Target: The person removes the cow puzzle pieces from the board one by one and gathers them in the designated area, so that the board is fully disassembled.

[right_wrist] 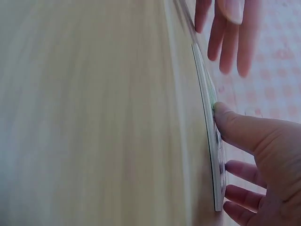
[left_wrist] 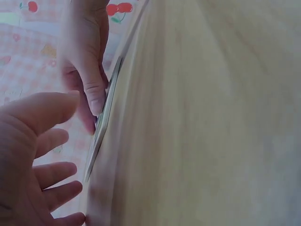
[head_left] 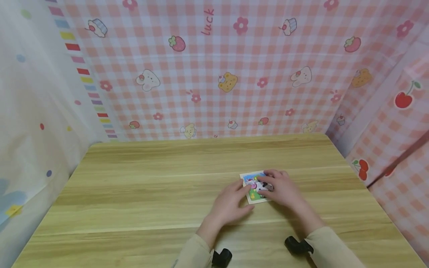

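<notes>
A small flat picture board with a pale border lies on the wooden table; its picture shows a black-and-white cow on green under a blue sky. My right hand rests over the board's right side, thumb and fingertips spread on the picture and covering part of it. In the right wrist view the thumb touches the top face of the board. My left hand is at the board's left edge, fingers loosely extended and overlapping the border. The left wrist view shows this hand holding nothing, beside the thin board edge.
The wood-grain table extends around the board on all sides. A pink checked curtain hangs behind its far edge, with more cloth to the left and right. A black wrist device is at the right sleeve, another at the left.
</notes>
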### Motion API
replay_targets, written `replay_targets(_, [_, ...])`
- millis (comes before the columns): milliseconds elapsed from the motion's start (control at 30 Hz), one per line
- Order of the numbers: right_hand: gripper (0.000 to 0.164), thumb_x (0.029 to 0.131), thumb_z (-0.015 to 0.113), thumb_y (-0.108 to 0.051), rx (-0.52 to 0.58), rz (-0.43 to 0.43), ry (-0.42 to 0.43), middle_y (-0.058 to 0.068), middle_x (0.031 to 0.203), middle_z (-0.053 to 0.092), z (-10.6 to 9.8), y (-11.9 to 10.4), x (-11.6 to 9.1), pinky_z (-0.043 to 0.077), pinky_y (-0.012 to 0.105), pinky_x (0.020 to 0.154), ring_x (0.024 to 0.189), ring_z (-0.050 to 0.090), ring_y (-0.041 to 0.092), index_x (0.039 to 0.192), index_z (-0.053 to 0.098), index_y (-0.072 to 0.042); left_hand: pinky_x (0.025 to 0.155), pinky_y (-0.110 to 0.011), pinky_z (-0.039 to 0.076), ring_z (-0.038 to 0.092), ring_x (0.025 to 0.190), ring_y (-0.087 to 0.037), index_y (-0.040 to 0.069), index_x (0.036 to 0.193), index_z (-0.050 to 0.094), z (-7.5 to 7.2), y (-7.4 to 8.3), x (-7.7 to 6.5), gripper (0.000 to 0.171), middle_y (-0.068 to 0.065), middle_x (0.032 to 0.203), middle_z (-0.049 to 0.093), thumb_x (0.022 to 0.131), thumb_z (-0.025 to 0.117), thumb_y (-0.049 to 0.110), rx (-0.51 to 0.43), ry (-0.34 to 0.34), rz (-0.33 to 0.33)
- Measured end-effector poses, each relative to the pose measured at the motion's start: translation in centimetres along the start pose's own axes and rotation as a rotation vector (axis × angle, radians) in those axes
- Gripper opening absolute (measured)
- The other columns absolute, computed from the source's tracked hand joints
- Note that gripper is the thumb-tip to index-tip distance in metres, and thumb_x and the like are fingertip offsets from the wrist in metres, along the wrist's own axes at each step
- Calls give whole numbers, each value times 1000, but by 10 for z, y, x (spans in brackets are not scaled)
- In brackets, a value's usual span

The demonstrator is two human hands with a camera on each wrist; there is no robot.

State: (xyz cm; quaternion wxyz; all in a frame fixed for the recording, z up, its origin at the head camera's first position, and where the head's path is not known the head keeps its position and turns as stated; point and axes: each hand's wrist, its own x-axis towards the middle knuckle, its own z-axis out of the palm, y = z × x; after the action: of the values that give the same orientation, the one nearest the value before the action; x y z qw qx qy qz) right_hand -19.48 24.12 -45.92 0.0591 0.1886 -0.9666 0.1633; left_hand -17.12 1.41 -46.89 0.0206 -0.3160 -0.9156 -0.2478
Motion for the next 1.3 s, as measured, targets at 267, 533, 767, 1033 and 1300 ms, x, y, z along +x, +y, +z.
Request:
replay_targets(267, [44,86,78,-32,26,-52,10,16,130,59,18,-26,20,45,52,90,111,51,37,126,70,-16,112,-54,32,36,140,-39,16,142,56,-5,-24,-13,59,-19,153,39,89,68,38,-3,25,-88])
replay_targets(533, [41,86,78,-31,41,-32,3,13,127,59,27,-47,32,45,51,93,112,50,35,125,71,-18,115,-56,25,29,141,-45,19,141,58,-15,-39,-29,56,-22,155,34,89,70,36,-8,11,-114])
replay_targets(767, [40,87,78,-29,89,-42,-11,13,128,58,29,-56,39,44,51,95,114,49,35,124,71,-18,113,-60,25,25,142,-49,24,138,61,-25,-44,-38,47,-22,157,31,93,67,35,41,-50,-125])
replay_targets(1033, [40,87,78,-29,130,-46,-34,11,129,57,31,-61,43,45,49,95,114,49,32,125,71,-20,113,-63,24,23,141,-52,23,138,61,-32,-49,-45,45,-27,156,28,95,66,30,27,-52,-143])
replay_targets(1300, [40,87,78,-27,200,-51,-68,9,127,56,34,-69,47,47,46,93,113,49,28,125,71,-20,114,-62,20,21,142,-53,21,139,60,-37,-56,-53,46,-29,156,27,94,67,30,4,-35,-150])
